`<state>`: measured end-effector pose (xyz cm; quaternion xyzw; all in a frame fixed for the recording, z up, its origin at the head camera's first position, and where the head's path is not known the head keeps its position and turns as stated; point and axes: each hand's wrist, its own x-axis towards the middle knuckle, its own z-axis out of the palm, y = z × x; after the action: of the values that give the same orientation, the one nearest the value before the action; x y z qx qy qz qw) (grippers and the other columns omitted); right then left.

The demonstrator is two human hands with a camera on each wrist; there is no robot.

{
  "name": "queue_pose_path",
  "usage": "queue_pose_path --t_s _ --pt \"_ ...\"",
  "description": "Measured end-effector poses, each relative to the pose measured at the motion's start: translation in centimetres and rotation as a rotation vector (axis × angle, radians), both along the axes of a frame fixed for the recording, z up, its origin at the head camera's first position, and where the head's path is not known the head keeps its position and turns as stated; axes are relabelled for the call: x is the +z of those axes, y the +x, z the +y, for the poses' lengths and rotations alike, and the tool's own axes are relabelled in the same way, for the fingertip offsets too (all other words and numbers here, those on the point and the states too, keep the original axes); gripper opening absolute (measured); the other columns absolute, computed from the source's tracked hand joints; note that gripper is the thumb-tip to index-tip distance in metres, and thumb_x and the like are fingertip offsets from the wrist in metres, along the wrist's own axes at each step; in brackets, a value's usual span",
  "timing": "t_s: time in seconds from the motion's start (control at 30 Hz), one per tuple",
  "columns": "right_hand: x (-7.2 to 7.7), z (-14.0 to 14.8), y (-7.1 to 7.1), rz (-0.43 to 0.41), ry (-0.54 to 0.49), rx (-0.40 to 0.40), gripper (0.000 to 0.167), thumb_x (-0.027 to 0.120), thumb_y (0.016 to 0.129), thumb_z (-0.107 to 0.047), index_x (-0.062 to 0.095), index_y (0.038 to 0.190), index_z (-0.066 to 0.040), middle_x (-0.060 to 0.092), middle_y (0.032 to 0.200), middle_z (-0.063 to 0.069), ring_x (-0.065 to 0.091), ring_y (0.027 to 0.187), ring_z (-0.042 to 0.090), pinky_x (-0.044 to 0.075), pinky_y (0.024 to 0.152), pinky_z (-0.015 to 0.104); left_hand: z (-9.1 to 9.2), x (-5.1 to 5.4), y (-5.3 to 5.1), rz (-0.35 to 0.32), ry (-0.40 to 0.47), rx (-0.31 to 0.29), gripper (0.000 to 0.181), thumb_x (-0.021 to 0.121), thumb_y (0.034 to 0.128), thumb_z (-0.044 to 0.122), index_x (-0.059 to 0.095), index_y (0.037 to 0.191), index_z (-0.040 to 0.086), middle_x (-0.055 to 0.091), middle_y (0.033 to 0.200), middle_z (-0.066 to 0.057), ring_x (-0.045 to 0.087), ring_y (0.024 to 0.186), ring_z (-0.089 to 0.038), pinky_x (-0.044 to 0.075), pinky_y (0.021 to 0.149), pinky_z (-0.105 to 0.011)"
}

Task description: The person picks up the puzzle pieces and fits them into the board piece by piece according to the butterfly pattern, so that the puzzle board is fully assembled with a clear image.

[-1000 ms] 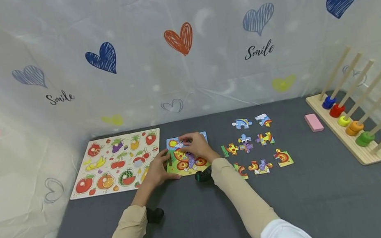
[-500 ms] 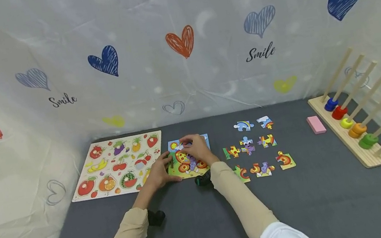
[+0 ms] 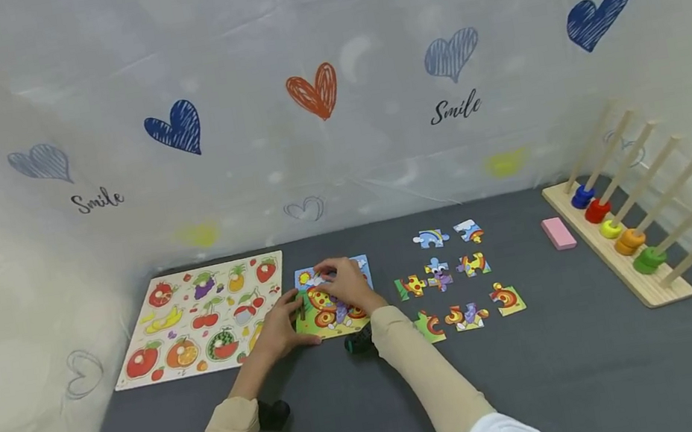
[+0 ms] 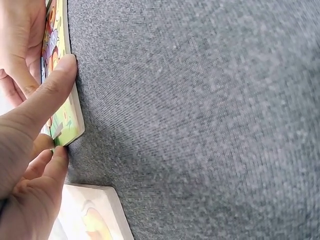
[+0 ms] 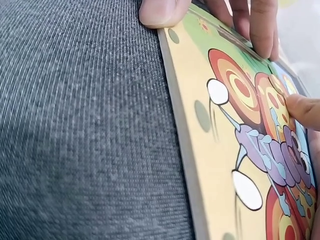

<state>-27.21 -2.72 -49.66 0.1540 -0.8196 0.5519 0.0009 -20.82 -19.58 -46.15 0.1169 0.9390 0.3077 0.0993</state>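
Two hands (image 3: 277, 329) (image 3: 346, 284) touch a bright board (image 3: 336, 317) picturing an orange-winged butterfly (image 5: 267, 157).

Butterfly board (image 3: 335, 319) partly behind hands (image 3: 278, 330) (image 3: 348, 285)

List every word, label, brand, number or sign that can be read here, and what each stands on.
"Smile": black script on the pale backdrop, toward its left.
"Smile": the same script on the backdrop, right of center.
No lettering can be made out on the butterfly board, puzzle pieces, fruit board, pink block or peg rack.
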Motion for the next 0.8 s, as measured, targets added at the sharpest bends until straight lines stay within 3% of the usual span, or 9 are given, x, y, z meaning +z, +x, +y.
queue_pose_path --t_s 0.13,0.3,0.63,0.8 --pt "-0.2 -0.3 0.0 0.009 0.0 0.02 0.029 0.074 0.083 -0.006 0.069 0.111 -0.001 0.067 0.107 0.012 0.067 0.099 0.021 0.054 0.081 0.021 -0.5 -0.2 0.2 0.012 0.0 -0.005 0.088 0.088 0.0682 0.017 0.041 0.134 -0.018 0.031 0.147 -0.029 0.046 0.125 -0.043 0.045 0.098 -0.046" --pt "-0.1 0.5 -0.2 -0.002 -0.005 0.012 0.03 0.075 0.083 -0.007 0.069 0.111 0.0 0.067 0.11 0.012 0.067 0.1 0.021 0.053 0.08 0.019 -0.1 -0.2 -0.4 0.064 -0.018 -0.067 0.087 0.089 0.0677 0.02 0.044 0.131 -0.019 0.034 0.144 -0.031 0.05 0.121 -0.044 0.047 0.096 -0.048" --pt "-0.4 1.0 -0.6 0.014 0.001 0.014 0.031 0.075 0.082 -0.007 0.069 0.112 -0.002 0.067 0.11 0.011 0.067 0.099 0.021 0.054 0.081 0.021 -0.5 0.1 -1.3 0.044 -0.017 -0.147 0.082 0.088 0.0681 0.022 0.049 0.131 -0.014 0.033 0.147 -0.028 0.047 0.124 -0.043 0.046 0.097 -0.047" --pt "-0.4 0.5 -0.5 -0.019 -0.018 0.038 0.032 0.075 0.083 -0.008 0.069 0.113 -0.002 0.066 0.112 0.011 0.066 0.102 0.021 0.053 0.082 0.02 -1.1 -0.1 -1.3 0.06 -0.024 -0.155 0.068 0.088 0.0661 0.018 0.057 0.12 -0.009 0.033 0.147 -0.027 0.048 0.123 -0.041 0.048 0.095 -0.042"
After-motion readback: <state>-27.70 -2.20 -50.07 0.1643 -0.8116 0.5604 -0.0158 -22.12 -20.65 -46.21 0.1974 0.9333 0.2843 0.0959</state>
